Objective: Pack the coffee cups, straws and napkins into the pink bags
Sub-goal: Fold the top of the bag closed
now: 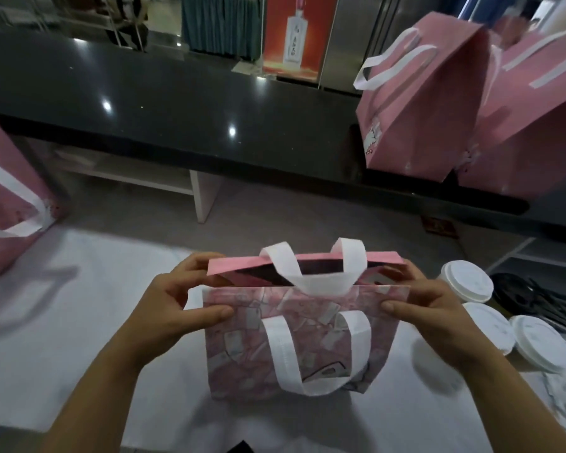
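Pink bag (pixel 294 341) stands on the bench (pixel 89 308); left hand (pixel 174 305) and right hand (pixel 438 308) pinch its rim corners, likely spreading the mouth for cups (pixel 468 281) waiting right of it.

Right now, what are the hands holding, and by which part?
Both hold the pink bag on the white table: left hand pinches the left end of its open top edge, right hand the right end.

text: none legible | orange poster (pixel 297 34): bottle picture with marks too blurred to read | pink bag (pixel 415 103): small printed figure near its lower corner, no readable lettering | cup lids (pixel 468 281): embossing unclear
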`<state>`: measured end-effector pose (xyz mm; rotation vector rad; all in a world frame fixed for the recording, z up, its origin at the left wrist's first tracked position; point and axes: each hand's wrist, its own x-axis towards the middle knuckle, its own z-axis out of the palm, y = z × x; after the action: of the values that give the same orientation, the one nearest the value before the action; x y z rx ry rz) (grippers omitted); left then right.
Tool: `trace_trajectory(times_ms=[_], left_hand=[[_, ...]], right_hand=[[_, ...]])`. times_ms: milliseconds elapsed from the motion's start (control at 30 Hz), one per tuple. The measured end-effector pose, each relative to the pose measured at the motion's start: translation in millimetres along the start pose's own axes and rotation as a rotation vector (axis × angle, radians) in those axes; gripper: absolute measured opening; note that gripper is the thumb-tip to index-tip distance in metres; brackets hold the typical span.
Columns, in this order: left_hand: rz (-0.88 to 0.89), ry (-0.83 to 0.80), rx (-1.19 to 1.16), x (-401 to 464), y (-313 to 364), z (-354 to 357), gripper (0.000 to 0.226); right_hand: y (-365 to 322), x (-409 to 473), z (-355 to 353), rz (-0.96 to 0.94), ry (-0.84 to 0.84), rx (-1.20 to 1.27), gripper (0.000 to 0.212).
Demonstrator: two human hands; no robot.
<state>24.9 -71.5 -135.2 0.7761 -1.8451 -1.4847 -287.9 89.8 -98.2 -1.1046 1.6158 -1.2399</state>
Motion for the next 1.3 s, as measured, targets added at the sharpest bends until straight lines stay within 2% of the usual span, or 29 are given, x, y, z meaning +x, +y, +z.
trace_trajectory(times_ms=[67,167,267,333,567,733,833,933,1067,1133,1300], left_hand=[[0.03,0.078,0.038,-0.3,-1.0,3.0,0.046],[0.133,0.194,0.098,-1.6,-1.8,9.4,0.018],[0.2,0.28,0.114,-2.7,-1.0,17.3,0.038],[0.212,0.322,0.102,-1.7,1.1,22.7,0.043],[0.168,0.379,0.023,-0.5,2.6,32.0,0.04],[0.103,0.392,0.019,-0.3,0.7,30.2,0.023],[0.039,0.372,-0.069,1.9,1.3,28.7,0.029],[0.076,0.289,-0.049,4.5,3.7,26.4,0.04],[0.202,0.122,0.149,8.3,2.0,14.8,0.045],[0.24,0.065,0.222,9.5,1.7,8.3,0.036],[0.142,-0.058,0.313,12.8,7.3,-5.2,0.043]], right_hand=[[3.7,-1.9,3.4,-0.015,0.047,0.072,0.012],[5.7,-5.1,12.0,-0.057,0.154,0.037,0.019],[4.6,-6.3,21.9,-0.061,0.266,0.019,0.021],[4.6,-6.4,26.1,-0.071,0.312,0.032,0.018],[6.1,-2.1,25.1,-0.106,0.353,0.129,0.015],[2.5,-2.2,17.1,-0.112,0.295,0.104,0.034],[-0.1,-2.7,14.9,-0.154,0.233,0.073,0.04],[-2.0,-1.2,14.1,-0.196,0.19,-0.018,0.045],[-0.4,-0.7,12.8,-0.192,0.134,-0.065,0.055],[-0.1,-1.4,11.1,-0.2,0.119,-0.066,0.056],[-0.9,-3.0,-0.9,-0.182,0.026,-0.185,0.045]])
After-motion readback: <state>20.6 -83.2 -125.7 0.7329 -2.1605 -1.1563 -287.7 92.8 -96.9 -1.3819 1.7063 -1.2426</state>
